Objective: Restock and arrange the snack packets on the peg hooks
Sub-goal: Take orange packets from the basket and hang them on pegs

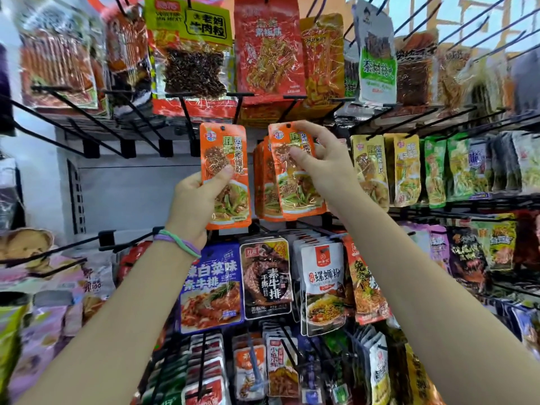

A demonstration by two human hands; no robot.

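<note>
My left hand (195,204) grips an orange snack packet (226,159) upright by its lower half, in front of a bare grey back panel. My right hand (324,163) pinches a second orange packet (298,197) of the same kind near its top, thumb on the front and fingers behind. That packet is at the front of a stack of matching orange packets (263,182) hanging in the middle row. Whether its hole sits on the peg I cannot tell.
Black peg hooks (87,112) jut out bare at the left of the middle row. Yellow packets (371,168) and green packets (435,168) hang to the right. Larger packets (266,48) hang above, and blue (211,287), black and white packets below.
</note>
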